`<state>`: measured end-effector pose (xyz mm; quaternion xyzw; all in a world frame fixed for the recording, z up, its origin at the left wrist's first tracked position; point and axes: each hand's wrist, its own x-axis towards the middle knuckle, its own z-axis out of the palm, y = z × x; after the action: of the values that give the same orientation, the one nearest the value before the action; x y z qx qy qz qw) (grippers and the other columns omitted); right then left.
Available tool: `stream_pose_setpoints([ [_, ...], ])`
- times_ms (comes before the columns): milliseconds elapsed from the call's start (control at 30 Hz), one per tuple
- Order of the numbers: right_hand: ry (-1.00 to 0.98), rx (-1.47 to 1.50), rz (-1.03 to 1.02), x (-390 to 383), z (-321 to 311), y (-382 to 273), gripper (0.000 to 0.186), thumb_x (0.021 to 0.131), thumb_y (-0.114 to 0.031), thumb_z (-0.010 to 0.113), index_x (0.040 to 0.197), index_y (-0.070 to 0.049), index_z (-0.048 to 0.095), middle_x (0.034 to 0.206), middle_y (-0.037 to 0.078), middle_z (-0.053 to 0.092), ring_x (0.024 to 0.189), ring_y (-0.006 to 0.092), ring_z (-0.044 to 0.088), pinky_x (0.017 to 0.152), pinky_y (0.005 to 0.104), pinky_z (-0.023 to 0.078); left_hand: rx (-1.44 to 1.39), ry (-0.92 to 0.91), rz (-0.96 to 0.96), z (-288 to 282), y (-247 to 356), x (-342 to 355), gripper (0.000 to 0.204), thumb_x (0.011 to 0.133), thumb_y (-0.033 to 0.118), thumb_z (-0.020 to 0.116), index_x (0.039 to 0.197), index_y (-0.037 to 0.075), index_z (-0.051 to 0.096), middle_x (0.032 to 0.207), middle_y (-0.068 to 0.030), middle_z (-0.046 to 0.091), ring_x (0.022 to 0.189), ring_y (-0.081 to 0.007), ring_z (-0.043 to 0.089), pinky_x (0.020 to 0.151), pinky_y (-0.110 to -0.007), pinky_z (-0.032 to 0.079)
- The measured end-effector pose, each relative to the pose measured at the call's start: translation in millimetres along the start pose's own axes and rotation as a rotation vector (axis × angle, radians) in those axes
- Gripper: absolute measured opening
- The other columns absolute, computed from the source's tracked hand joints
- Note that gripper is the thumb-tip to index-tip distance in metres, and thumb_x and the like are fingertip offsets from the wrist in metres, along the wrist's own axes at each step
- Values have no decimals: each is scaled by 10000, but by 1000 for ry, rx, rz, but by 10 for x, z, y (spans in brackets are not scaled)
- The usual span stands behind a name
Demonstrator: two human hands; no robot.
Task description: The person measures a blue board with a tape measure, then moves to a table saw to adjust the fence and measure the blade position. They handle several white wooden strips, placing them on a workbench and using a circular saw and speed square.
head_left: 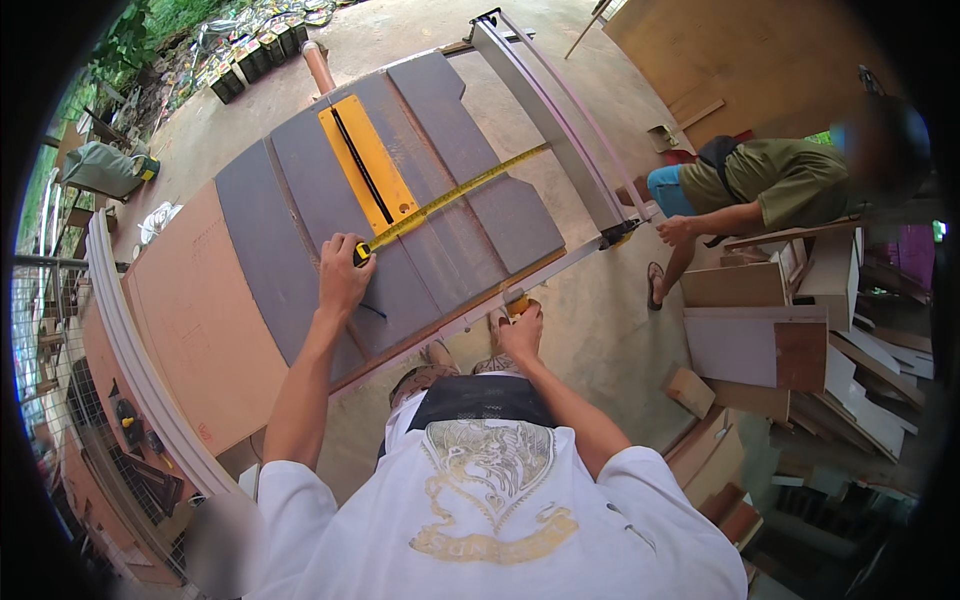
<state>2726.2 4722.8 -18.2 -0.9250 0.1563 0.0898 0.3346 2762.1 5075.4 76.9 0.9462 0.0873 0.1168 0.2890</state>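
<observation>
My left hand is closed around a black-and-yellow tape measure on the grey table saw top. Its yellow blade is pulled out to the right, crossing the near end of the yellow throat plate and reaching the long metal fence. At the saw's near edge, my right hand is closed on a small yellow-and-tan rounded piece by the front rail; its exact kind is unclear.
A co-worker stands at the right, one hand near the fence's near end. Stacked boards and wooden boxes fill the right side. A brown board extends the saw top leftward, beside pale curved-looking strips. Dark containers line the far floor.
</observation>
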Motion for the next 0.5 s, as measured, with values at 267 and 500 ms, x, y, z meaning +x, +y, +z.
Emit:
stream_pose_setpoints([
  [267, -75, -105, -44, 205, 6, -83, 496, 846, -94, 719, 1224, 111, 471, 1214, 357, 583, 1127, 540, 609, 976, 545, 506, -6, -10, -7, 62, -81, 52, 301, 835, 177, 784, 1072, 37, 663, 1040, -139, 622, 1003, -346, 593, 924, -454, 504],
  [500, -181, -89, 15, 425, -20, 85, 302, 808, -100, 718, 1047, 48, 607, 979, 312, 713, 986, 478, 682, 946, 533, 526, -1, -18, 2, 78, -30, 101, 297, 844, 176, 776, 1072, 27, 658, 1038, -138, 625, 1026, -342, 598, 936, -445, 507],
])
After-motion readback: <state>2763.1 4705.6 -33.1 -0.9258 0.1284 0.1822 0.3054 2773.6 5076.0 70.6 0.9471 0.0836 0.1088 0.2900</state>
